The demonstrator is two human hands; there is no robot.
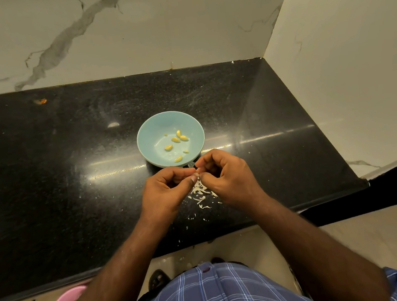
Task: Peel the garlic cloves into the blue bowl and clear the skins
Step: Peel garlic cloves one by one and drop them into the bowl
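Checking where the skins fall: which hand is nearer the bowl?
Right. The right hand almost touches the bowl at its near rim; the left hand sits slightly farther back.

A single wide-angle view looks from the person's head, forward and steeply down onto a black countertop (46, 167), close enough that both forearms fill the near edge. It faces the marble wall (129, 29) at the far side; a side wall (355, 58) closes the right. The shirt (216, 294) lies nearest.
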